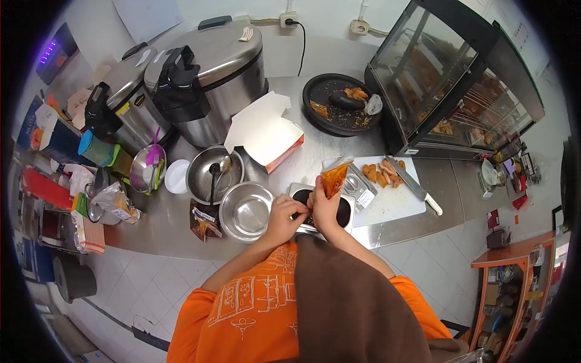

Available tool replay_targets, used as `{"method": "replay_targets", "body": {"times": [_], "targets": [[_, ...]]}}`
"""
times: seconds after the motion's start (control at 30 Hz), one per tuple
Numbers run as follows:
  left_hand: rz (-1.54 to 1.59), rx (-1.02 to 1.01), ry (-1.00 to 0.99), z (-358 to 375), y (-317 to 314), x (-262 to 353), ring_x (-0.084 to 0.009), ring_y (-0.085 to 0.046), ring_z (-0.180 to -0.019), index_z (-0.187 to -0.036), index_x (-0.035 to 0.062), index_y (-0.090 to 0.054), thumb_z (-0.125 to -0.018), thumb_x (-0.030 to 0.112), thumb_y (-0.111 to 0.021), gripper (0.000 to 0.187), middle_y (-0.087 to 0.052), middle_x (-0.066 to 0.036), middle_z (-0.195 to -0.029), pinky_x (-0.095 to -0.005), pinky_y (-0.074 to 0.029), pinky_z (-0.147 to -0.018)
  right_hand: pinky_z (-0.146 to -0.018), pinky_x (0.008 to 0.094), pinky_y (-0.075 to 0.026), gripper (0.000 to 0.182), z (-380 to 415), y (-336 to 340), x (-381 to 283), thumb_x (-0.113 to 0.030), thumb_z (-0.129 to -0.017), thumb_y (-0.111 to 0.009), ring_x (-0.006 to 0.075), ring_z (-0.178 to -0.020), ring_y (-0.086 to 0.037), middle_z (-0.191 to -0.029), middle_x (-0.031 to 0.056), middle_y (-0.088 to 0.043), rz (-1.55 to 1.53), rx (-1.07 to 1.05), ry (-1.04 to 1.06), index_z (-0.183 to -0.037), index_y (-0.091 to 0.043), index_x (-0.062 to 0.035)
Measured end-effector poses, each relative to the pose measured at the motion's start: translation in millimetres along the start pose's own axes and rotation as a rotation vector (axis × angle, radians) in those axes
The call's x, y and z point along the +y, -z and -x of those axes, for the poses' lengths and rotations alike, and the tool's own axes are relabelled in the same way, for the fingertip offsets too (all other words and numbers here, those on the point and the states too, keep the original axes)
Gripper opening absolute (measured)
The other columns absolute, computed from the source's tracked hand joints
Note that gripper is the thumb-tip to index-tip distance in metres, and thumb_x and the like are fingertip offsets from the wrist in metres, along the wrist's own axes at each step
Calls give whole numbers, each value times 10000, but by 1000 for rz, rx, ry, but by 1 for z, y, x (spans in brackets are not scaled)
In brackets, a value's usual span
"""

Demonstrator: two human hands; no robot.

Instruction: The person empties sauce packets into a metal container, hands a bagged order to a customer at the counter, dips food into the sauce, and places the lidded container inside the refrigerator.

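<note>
My right hand (325, 210) grips a clear plastic bag of orange-red sauce (336, 178), whose top sticks up above the fist. Close beside it, my left hand (285, 220) has its fingers pinched together; whatever is between them is too small to make out. Both hands are over a metal container with dark contents (344, 213), partly hidden by them. Left of the hands stands a steel bowl (247, 212). To the right, a white cutting board (387, 209) carries cut pieces of browned meat (381, 174) and a white-handled knife (417, 184).
An open white food box (266, 130) stands behind the hands. Farther back are two large steel cookers (227, 51), a dark stone mortar (321, 121) with a pestle, and a glass display cabinet (423, 66). A second bowl (196, 181) holds spoons, near a torn dark packet (204, 221).
</note>
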State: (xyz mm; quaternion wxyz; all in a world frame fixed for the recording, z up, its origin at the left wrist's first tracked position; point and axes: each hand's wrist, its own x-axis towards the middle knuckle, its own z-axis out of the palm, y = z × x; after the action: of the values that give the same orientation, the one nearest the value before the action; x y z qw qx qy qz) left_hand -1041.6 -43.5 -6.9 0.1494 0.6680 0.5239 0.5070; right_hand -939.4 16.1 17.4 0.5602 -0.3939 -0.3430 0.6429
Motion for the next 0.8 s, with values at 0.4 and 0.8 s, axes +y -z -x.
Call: {"method": "replay_targets", "body": {"times": [0.4, 0.8], "targets": [[-230, -102, 58, 2, -4, 6, -146, -516, -770, -653, 129, -587, -613, 123, -693, 114, -616, 70, -747, -400, -229, -756, -374, 247, -283, 285, 2, 5, 9, -221, -881, -577, 58, -410, -377, -511, -21, -433, 200, 64, 39, -666, -477, -63], [-318, 252, 120, -9, 32, 10, -187, -494, -854, -745, 137, -606, -696, 216, -714, 142, -586, 6, -823, -369, -267, -792, -551, 281, -438, 177, -4, 30, -17, -167, -874, -575, 136, -549, -480, -605, 18, -461, -57, -40, -49, -811, -459, -50]]}}
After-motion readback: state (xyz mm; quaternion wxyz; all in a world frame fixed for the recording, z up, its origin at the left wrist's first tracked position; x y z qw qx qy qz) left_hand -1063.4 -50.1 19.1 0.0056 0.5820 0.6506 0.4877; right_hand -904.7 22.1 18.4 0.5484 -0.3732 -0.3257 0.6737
